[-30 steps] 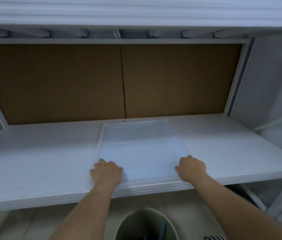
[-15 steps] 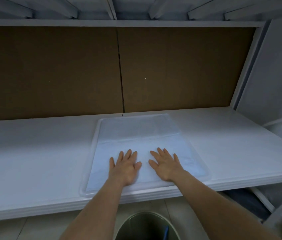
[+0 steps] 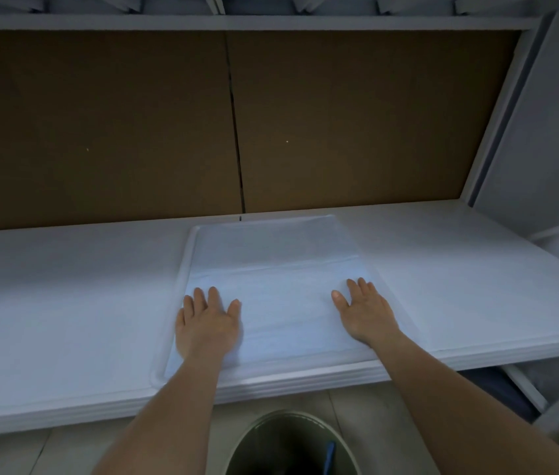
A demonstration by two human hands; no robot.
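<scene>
head view. clear bag point(image 3: 271, 269) with folded white cloth inside lies flat on the white shelf point(image 3: 65, 303), centre of frame, far end close to the brown back panel point(image 3: 99, 132). left hand point(image 3: 206, 323) flat, palm down, fingers straight, on the bag's lower left part. right hand point(image 3: 365, 311) likewise flat with straight fingers on the lower right part. hands well apart. round bin point(image 3: 291, 443) on the floor, bottom centre.

flat translucent white tray point(image 3: 271, 248), perhaps paper-lined, lying centred on the shelf point(image 3: 65, 303).
</scene>
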